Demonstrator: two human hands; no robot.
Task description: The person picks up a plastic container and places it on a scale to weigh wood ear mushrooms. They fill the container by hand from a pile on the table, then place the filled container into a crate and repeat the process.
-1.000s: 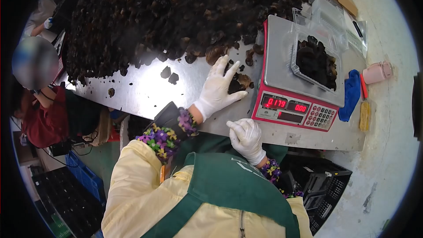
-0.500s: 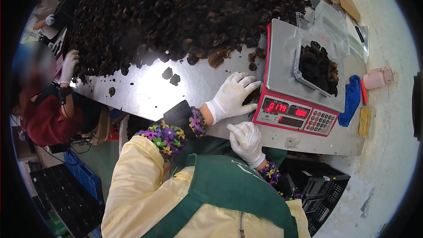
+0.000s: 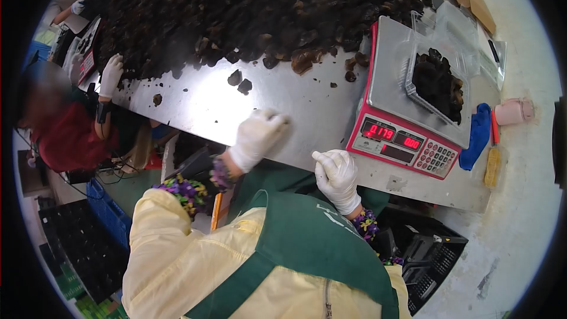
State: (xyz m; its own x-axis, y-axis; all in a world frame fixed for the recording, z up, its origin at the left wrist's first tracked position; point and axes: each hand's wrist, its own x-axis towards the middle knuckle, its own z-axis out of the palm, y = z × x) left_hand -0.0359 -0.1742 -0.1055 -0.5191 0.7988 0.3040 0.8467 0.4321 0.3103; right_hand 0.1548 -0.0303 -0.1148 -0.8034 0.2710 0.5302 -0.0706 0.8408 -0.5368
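Observation:
My left hand (image 3: pixel 260 136), in a white glove, is over the table's near edge with its fingers curled in. Motion blurs it, and the inside of the grip is hidden. Close to my apron, left of the scale's front corner, my gloved right hand (image 3: pixel 338 180) is closed, its palm out of sight. A red-edged digital scale (image 3: pixel 387 77) reads 0.179. On its plate stands an open clear plastic box (image 3: pixel 411 90) holding dark, wrinkled pieces that look like wood ear mushrooms (image 3: pixel 436 80). A big heap of similar pieces (image 3: pixel 248 18) covers the far table.
Two loose dark pieces (image 3: pixel 239 81) lie on the metal table (image 3: pixel 195 106). Right of the scale are a blue cloth (image 3: pixel 476 136), a yellow brush (image 3: pixel 491 168) and a pink bottle (image 3: pixel 514 111). A co-worker's gloved hand (image 3: pixel 111 75) is at the left. A black crate (image 3: pixel 440 260) stands below.
My left hand has pulled back leftward from the scale's edge, and the dark piece under it there is gone from view. My right hand stays near my apron. The view has shifted slightly.

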